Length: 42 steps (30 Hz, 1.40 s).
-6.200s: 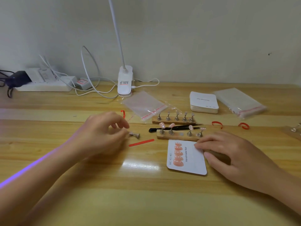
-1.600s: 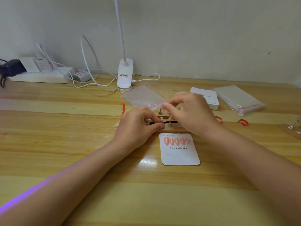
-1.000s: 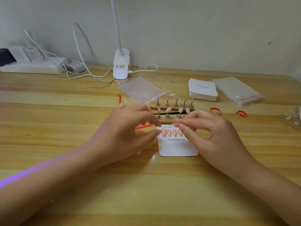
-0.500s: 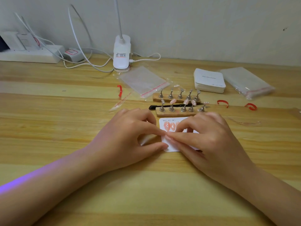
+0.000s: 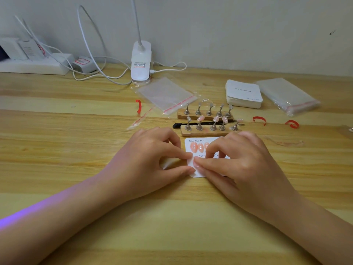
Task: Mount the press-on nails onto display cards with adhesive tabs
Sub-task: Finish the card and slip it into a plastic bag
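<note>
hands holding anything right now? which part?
Both hands, left and right, pinch the display card at its near-left edge, fingertips meeting there. Whether something small sits between them cannot be told.

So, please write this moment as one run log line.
stage: mounting | left hand: touches display card | right hand: on card | nails on card

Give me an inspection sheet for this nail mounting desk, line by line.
Surface: wooden desk, glare patches.
Job's things: display card with pink nails in its top row; near wooden stand carries four nails, far stand bare; card stack.
Clutter: zip bags, red tape curls, black tweezers.
Grippers: left hand and right hand rest on the card, fingers meeting at its left edge; what they pinch cannot be told.
Cables: white leads looping to power strip.
Surroundings: clip lamp, plain wall.
</note>
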{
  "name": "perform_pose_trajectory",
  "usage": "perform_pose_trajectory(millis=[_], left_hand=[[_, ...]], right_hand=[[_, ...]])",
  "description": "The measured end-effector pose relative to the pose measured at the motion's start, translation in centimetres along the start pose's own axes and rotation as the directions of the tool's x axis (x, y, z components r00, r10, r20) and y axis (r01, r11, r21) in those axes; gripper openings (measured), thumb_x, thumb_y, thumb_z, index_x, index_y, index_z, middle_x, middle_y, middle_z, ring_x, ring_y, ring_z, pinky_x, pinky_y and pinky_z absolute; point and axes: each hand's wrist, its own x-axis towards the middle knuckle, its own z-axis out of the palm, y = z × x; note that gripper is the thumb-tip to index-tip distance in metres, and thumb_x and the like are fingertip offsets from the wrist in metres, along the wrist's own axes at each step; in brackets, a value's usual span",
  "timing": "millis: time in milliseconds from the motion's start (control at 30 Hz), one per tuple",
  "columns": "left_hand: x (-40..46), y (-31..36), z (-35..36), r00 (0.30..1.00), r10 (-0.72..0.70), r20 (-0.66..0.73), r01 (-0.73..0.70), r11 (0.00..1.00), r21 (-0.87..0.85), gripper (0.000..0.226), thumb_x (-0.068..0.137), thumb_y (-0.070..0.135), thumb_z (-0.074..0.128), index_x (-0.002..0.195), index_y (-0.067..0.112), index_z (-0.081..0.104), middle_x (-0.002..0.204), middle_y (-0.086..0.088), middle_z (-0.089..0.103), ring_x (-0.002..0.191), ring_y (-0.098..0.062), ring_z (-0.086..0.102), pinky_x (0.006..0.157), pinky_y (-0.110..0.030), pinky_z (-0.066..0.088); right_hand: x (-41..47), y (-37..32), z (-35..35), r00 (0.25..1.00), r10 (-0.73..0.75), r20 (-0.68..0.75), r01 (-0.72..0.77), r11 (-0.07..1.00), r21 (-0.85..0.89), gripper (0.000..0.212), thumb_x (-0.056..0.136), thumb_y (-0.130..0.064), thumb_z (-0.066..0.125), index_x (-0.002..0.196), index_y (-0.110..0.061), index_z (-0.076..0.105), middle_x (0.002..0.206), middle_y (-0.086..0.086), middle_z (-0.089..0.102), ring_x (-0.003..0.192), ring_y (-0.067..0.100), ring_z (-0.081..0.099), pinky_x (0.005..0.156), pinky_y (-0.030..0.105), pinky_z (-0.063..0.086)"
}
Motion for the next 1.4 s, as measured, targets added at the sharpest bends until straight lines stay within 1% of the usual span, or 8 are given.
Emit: perform_pose_trajectory(millis=[300, 533, 700, 900, 1033, 1133, 1233, 1400], left_hand=[[0.0, 0.1, 0.0, 1.0, -0.018, -0.004, 0.018, 1.0, 0.0, 0.027, 0.072, 0.045, 0.067, 0.089, 0.026, 0.075, 0.083, 0.009, 0.06, 0.067, 0.012, 0.04, 0.061, -0.018, 0.028], [0.0, 0.1, 0.0, 1.0, -0.026, 0.0, 0.026, 1.0, 0.001, 0.026, 0.071, 0.044, 0.067, 0.089, 0.026, 0.075, 0.083, 0.01, 0.059, 0.067, 0.011, 0.04, 0.061, -0.019, 0.028], [0.0, 0.2, 0.0, 1.0, -0.022, 0.008, 0.022, 1.0, -0.016, 0.036, 0.073, 0.054, 0.059, 0.09, 0.027, 0.075, 0.084, 0.011, 0.057, 0.066, 0.012, 0.04, 0.061, -0.018, 0.028], [0.0, 0.4, 0.0, 1.0, 0.001, 0.001, -0.001, 1.0, 0.028, 0.035, 0.075, 0.05, 0.056, 0.089, 0.024, 0.075, 0.082, 0.007, 0.059, 0.067, 0.001, 0.038, 0.06, -0.022, 0.032], [0.1, 0.4, -0.1, 1.0, -0.003, 0.004, 0.002, 1.0, 0.03, 0.035, 0.075, 0.05, 0.056, 0.09, 0.024, 0.075, 0.082, 0.006, 0.06, 0.068, 0.0, 0.043, 0.061, -0.027, 0.038], [0.1, 0.4, -0.1, 1.0, -0.012, 0.01, 0.012, 1.0, 0.02, 0.036, 0.074, 0.051, 0.056, 0.091, 0.025, 0.074, 0.083, 0.01, 0.058, 0.068, 0.006, 0.042, 0.062, -0.023, 0.036], [0.1, 0.4, -0.2, 1.0, -0.02, 0.014, 0.02, 1.0, 0.018, 0.039, 0.074, 0.054, 0.055, 0.091, 0.025, 0.074, 0.083, 0.014, 0.055, 0.068, 0.013, 0.041, 0.063, -0.015, 0.03], [0.1, 0.3, -0.1, 1.0, -0.016, 0.008, 0.016, 1.0, 0.007, 0.037, 0.074, 0.053, 0.055, 0.092, 0.026, 0.073, 0.084, 0.015, 0.054, 0.07, 0.014, 0.043, 0.063, -0.016, 0.028]], right_hand=[[0.0, -0.1, -0.2, 1.0, 0.018, 0.026, -0.018, 1.0, 0.009, 0.017, 0.085, -0.024, 0.059, 0.077, -0.017, 0.073, 0.075, -0.001, 0.06, 0.066, 0.019, 0.051, 0.07, 0.034, 0.037], [0.2, -0.3, -0.5, 0.999, 0.011, 0.051, -0.009, 0.999, -0.035, 0.02, 0.086, -0.025, 0.057, 0.074, -0.017, 0.071, 0.076, -0.002, 0.06, 0.067, 0.02, 0.051, 0.071, 0.035, 0.037], [0.2, -0.8, -0.9, 0.996, 0.018, 0.089, -0.012, 0.998, -0.066, 0.025, 0.088, -0.026, 0.051, 0.076, -0.017, 0.071, 0.077, -0.003, 0.059, 0.071, 0.02, 0.052, 0.075, 0.033, 0.034], [0.2, -1.4, -1.0, 0.995, 0.007, 0.095, 0.004, 0.993, -0.114, 0.027, 0.088, -0.024, 0.048, 0.076, -0.014, 0.071, 0.075, -0.002, 0.059, 0.072, 0.022, 0.053, 0.073, 0.034, 0.035], [-0.1, -1.1, -0.8, 0.978, 0.157, 0.141, -0.167, 0.984, 0.065, 0.028, 0.087, -0.03, 0.048, 0.081, -0.021, 0.074, 0.079, -0.005, 0.057, 0.075, 0.014, 0.045, 0.072, 0.033, 0.033], [-0.4, -0.9, -0.8, 0.95, 0.276, 0.144, -0.303, 0.929, 0.214, 0.027, 0.085, -0.034, 0.049, 0.087, -0.027, 0.075, 0.083, -0.007, 0.055, 0.076, 0.009, 0.04, 0.072, 0.029, 0.029], [-0.3, -1.0, -1.0, 0.95, 0.296, 0.104, -0.313, 0.917, 0.246, 0.027, 0.084, -0.032, 0.049, 0.088, -0.025, 0.075, 0.082, -0.005, 0.056, 0.074, 0.011, 0.041, 0.071, 0.028, 0.029], [-0.4, -1.1, -0.9, 0.968, 0.22, 0.123, -0.237, 0.959, 0.155, 0.025, 0.084, -0.031, 0.051, 0.079, -0.025, 0.075, 0.081, -0.006, 0.055, 0.074, 0.009, 0.039, 0.073, 0.029, 0.028]])
